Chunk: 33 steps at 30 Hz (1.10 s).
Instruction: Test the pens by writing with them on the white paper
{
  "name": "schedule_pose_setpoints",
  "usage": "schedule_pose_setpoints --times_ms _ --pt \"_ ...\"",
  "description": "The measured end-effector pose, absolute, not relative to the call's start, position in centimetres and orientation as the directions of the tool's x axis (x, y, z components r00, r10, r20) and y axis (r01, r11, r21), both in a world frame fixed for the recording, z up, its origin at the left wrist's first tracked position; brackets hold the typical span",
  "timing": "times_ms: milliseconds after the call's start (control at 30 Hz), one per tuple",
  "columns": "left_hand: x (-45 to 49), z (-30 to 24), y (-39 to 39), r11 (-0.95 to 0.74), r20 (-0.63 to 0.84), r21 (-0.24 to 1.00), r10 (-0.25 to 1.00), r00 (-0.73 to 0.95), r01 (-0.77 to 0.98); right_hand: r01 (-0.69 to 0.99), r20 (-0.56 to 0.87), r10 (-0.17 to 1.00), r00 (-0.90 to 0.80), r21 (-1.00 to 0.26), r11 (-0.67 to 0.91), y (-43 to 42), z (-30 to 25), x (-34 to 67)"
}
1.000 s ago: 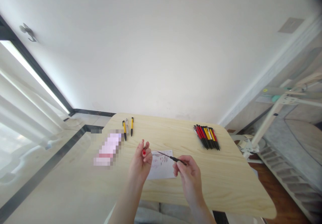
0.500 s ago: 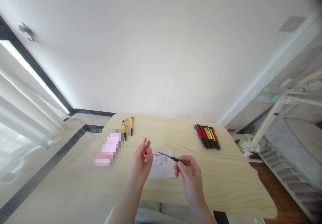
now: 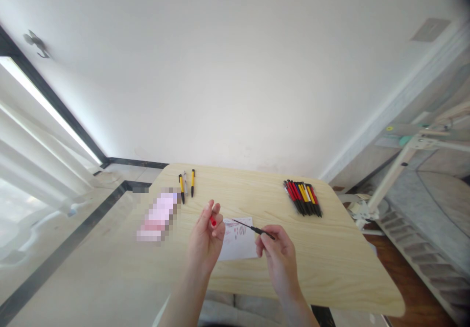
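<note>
My left hand is closed around a small red pen part, held above the wooden table. My right hand pinches a thin black pen refill whose tip points left toward the red part. Both hands hover over a white paper marked with red scribbles. A bundle of red, yellow and black pens lies at the back right. Two yellow-and-black pens and a clear one lie at the back left.
A blurred pink-and-white object lies on the table left of my left hand. A white wall stands behind the table. A window runs along the left. A pale folding rack stands on the right, beyond the table's edge.
Both hands shifted slightly to the right and the left fingers curled a little more around the red part. The pens on the table have not moved.
</note>
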<state>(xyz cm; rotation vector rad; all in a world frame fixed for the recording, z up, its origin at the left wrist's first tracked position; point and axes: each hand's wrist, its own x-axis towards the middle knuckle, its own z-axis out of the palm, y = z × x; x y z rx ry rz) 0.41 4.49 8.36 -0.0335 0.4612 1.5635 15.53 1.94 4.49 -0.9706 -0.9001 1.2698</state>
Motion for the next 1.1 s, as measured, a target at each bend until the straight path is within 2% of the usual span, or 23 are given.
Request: schedule_pose_setpoints --times_ms 200,367,767,1100 --pt "3.1 13.6 2.3 0.078 -0.206 0.282 0.978 0.019 -0.956 -0.367 0.01 0.984 0.177 -0.927 0.075 2.4 3.6 16.4" --pt "4.2 16.2 2.0 0.128 -0.196 0.249 0.977 0.079 -0.96 -0.376 -0.014 0.983 0.183 -0.925 0.057 2.5 3.0 16.8" --pt "4.2 16.1 2.4 0.113 -0.223 0.307 0.974 0.044 -0.945 -0.37 -0.023 0.985 0.17 -0.928 0.042 2.5 2.8 16.8" --pt "4.0 15.9 2.4 0.114 -0.198 0.3 0.979 0.055 -0.947 -0.278 0.003 0.982 0.186 -0.959 0.055 2.4 2.4 16.9"
